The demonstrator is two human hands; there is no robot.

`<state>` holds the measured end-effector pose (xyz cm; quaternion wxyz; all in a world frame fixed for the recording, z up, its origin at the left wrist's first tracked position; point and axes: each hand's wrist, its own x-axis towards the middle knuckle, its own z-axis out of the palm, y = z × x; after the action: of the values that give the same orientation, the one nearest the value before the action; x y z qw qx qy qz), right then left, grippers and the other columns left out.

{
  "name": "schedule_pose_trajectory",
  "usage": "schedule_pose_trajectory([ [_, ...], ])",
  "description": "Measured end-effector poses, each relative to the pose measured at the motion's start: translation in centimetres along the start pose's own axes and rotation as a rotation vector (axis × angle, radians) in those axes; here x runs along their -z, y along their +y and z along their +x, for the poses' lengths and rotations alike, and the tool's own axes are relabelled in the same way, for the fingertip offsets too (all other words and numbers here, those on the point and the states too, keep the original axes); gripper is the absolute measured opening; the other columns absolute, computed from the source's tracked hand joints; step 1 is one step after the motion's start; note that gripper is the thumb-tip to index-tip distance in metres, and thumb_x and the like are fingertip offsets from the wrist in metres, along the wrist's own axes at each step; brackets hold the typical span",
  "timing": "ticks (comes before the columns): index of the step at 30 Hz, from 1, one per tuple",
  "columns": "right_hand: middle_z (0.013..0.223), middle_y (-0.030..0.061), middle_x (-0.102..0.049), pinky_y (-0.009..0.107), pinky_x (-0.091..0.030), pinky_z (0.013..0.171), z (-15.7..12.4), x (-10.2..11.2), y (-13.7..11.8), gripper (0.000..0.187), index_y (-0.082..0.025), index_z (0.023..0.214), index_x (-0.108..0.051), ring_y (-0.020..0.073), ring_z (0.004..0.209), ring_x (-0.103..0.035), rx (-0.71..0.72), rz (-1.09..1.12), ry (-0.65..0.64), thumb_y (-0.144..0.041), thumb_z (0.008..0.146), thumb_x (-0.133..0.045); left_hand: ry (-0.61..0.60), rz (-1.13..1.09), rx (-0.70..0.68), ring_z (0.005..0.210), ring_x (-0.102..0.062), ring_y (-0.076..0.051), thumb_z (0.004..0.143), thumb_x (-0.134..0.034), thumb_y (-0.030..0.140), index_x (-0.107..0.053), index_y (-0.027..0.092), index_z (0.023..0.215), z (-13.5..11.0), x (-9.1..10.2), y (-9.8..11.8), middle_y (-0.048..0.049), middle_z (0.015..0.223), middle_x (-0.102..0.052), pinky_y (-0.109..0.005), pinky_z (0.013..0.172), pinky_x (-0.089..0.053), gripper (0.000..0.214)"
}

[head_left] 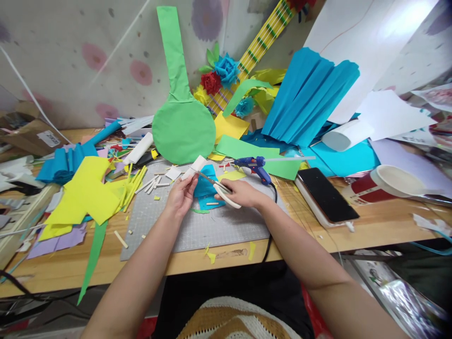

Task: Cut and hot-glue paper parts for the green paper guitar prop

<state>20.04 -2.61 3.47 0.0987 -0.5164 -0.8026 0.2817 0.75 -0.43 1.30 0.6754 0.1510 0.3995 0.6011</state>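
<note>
My left hand (pixel 182 194) pinches a small white block-like piece (pixel 194 167), perhaps foam or card, above the grey cutting mat (pixel 158 235). In my right hand (pixel 242 192) is a pair of scissors (pixel 226 194) with white handles, its blades pointing left and touching or lying very near the white piece. Whether the blades have entered it I cannot tell. Blue paper (pixel 205 186) lies on the mat under both hands. A dark blue hot glue gun (pixel 252 163) with a clear stick rests just behind my right hand. Thin white strips (pixel 151 184) lie left of my left hand.
A green paper-covered banjo-like shape (pixel 183 129) leans at the back, beside a yellow paper instrument neck (pixel 264 40) with paper flowers. Pleated blue paper (pixel 307 99), a phone (pixel 328 194) and a paper cup (pixel 384 183) stand right. Yellow paper (pixel 84 190) lies left.
</note>
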Motion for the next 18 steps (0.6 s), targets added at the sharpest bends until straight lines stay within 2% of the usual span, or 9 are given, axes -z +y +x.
schedule_pose_trajectory([
  [6,0.081,0.003,-0.061,0.023,-0.029,0.056,0.18,-0.16,-0.32,0.049,-0.021,0.086,-0.052,0.0149,0.066,-0.05,-0.026,-0.05,0.016,-0.068,0.074,-0.041,0.004,0.034,0.028,0.07,-0.065,-0.008,0.071,-0.055,0.0,-0.063,0.011,0.079,0.05,-0.08,-0.36,-0.0032,0.078,-0.068,-0.011,0.064,-0.054,0.016],
  [18,0.074,0.0024,-0.059,0.022,-0.027,0.055,0.26,-0.27,-0.2,0.046,-0.02,0.082,-0.054,0.0127,0.061,-0.046,-0.018,-0.035,0.03,-0.063,0.076,-0.041,0.043,0.034,0.045,0.068,-0.064,-0.006,0.073,-0.053,-0.001,-0.064,0.011,0.074,-0.02,-0.41,-0.29,-0.0024,0.073,-0.067,-0.01,0.062,-0.052,0.016],
])
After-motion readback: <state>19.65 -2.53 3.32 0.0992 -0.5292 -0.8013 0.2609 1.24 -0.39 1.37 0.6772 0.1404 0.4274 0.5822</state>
